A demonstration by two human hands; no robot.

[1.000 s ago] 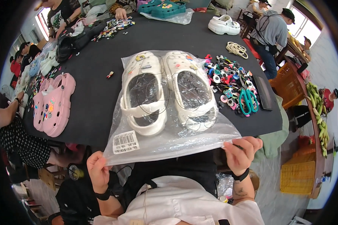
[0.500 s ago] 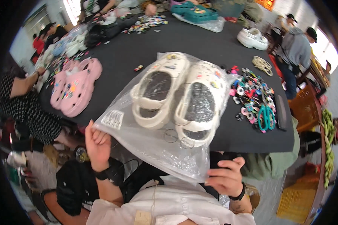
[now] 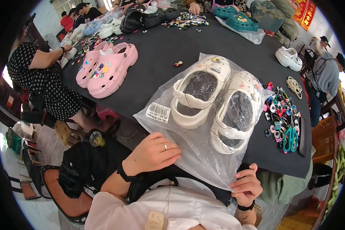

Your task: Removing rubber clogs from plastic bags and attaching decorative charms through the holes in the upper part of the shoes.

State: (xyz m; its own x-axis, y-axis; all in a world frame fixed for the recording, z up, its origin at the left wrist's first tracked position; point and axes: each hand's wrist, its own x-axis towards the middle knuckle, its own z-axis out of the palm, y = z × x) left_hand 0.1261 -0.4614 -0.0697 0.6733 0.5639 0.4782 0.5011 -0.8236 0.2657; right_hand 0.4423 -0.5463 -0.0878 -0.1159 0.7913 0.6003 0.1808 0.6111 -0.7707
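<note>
"Just right of the frame's centre, what's changed on that dark tabletop [image 3: 153,65]?"
"The clear bag [image 3: 198,142], white clogs [image 3: 238,109] inside: only the right hand [image 3: 247,187] surely holds it now, pinching the lower-right corner."
"And the left hand [image 3: 153,154]?"
"Off its corner, curled by the near edge; I can't tell whether it grips. So that edge probably isn't stretched taut any more, loose beside the white label [image 3: 158,112]."

The camera rides on the head, looking down close over the table [image 3: 226,46]. Its fisheye spreads wide.
</note>
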